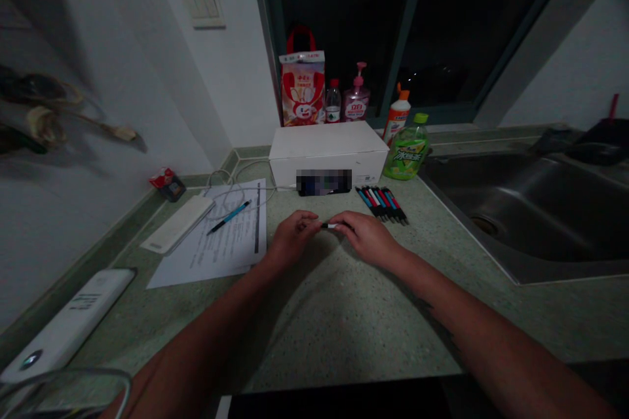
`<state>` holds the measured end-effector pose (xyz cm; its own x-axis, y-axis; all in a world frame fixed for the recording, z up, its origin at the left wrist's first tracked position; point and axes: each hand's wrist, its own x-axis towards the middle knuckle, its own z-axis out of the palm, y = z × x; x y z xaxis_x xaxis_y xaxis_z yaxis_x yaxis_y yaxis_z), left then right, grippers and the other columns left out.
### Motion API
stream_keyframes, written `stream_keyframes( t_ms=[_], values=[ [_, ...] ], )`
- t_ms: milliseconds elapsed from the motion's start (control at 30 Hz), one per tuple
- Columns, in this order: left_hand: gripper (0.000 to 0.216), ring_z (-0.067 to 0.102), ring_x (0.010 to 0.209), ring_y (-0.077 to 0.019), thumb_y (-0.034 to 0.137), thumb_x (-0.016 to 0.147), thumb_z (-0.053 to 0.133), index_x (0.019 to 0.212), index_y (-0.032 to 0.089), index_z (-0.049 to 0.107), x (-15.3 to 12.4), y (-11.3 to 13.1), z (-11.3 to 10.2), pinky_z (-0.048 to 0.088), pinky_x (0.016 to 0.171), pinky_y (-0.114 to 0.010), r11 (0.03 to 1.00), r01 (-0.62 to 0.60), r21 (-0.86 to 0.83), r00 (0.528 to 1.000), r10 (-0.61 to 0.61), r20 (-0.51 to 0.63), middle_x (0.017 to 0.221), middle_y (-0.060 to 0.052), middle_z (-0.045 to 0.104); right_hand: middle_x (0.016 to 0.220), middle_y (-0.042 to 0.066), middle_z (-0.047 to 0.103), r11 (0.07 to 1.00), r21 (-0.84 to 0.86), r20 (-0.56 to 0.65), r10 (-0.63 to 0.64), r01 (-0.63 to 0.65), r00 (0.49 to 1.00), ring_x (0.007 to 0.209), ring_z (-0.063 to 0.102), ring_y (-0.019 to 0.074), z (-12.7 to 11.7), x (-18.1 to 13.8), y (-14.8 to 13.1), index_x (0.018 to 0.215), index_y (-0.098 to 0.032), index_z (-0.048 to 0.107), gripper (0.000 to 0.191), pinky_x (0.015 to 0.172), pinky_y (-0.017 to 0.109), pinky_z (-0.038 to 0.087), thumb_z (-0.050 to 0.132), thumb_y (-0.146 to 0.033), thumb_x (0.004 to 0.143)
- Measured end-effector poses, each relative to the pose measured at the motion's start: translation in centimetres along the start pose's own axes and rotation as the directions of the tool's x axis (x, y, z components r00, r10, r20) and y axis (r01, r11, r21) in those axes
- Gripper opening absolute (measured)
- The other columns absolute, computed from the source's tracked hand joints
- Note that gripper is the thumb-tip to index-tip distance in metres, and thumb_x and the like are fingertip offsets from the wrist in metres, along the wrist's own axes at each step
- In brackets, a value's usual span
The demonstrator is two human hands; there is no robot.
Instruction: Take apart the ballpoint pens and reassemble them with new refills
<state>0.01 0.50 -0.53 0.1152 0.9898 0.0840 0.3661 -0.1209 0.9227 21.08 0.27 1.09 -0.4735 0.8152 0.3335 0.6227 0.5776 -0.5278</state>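
A small black and white pen (330,226) lies level between my hands, just above the counter. At its left end, my left hand (293,234) pinches it between thumb and fingers. My right hand (366,236) grips the other end, fingers closed, so part of the pen is hidden. Right behind that hand, several pens (382,204) in blue, red, white and black lie side by side in a row. To the left, a blue pen (229,217) rests on printed paper (221,242). Beyond my hands a phone (323,183) leans against a white box (327,144).
A sink (540,209) is set into the counter (339,314) at right. A green bottle (407,150) stands beside the box; a pump bottle (356,101) and a red bag (303,91) stand behind. A white power strip (73,321) and a looped cable (236,183) lie at left.
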Motion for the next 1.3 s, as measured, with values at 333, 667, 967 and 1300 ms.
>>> stream_keyframes(
  t_ms=[333, 667, 967, 1300],
  values=[
    [0.020, 0.068, 0.077, -0.0195, 0.037, 0.086, 0.060, 0.084, 0.019, 0.068, -0.2, 0.5, -0.2, 0.052, 0.076, -0.032, 0.999, -0.034, 0.030, 0.999, 0.033, 0.018, 0.078, -0.003, 0.073, 0.104, 0.004, 0.071, 1.000, 0.004, 0.012, -0.010, 0.010, 1.000, 0.097, 0.066, 0.0217, 0.2, -0.1, 0.2, 0.109, -0.021, 0.069, 0.015, 0.084, 0.032, 0.049, 0.058, -0.016, 0.099],
    [0.009, 0.064, 0.083, -0.0180, 0.027, 0.082, 0.066, 0.086, 0.020, 0.070, -0.5, 1.5, -0.6, 0.050, 0.081, -0.033, 0.974, -0.159, 0.163, 0.984, 0.169, -0.050, 0.087, -0.003, 0.072, 0.096, 0.004, 0.072, 0.977, 0.199, -0.066, 0.092, -0.077, 0.994, 0.088, 0.067, 0.0204, -0.6, 0.3, 0.6, 0.098, -0.020, 0.072, 0.009, 0.078, 0.031, 0.050, 0.065, -0.022, 0.093],
    [0.013, 0.061, 0.072, -0.0144, 0.028, 0.080, 0.066, 0.085, 0.019, 0.057, -1.3, 0.9, 0.6, 0.047, 0.070, -0.027, 0.981, -0.195, -0.010, 0.969, 0.195, 0.151, 0.077, 0.000, 0.065, 0.080, 0.002, 0.067, 0.622, 0.779, -0.210, 0.386, -0.085, 0.898, 0.076, 0.069, 0.0213, 0.2, 1.4, 1.6, 0.120, -0.019, 0.060, 0.058, 0.065, 0.032, 0.060, 0.079, -0.052, 0.076],
    [0.013, 0.055, 0.068, -0.0131, 0.027, 0.080, 0.066, 0.083, 0.018, 0.057, -1.9, 1.1, 1.3, 0.045, 0.067, -0.027, 0.982, -0.190, -0.026, 0.951, 0.190, 0.243, 0.074, 0.001, 0.061, 0.083, 0.003, 0.067, 0.580, 0.809, -0.161, 0.380, -0.099, 0.911, 0.077, 0.070, 0.0218, 0.9, 1.1, 1.0, 0.134, -0.017, 0.063, 0.062, 0.061, 0.033, 0.064, 0.075, -0.049, 0.081]
  ],
)
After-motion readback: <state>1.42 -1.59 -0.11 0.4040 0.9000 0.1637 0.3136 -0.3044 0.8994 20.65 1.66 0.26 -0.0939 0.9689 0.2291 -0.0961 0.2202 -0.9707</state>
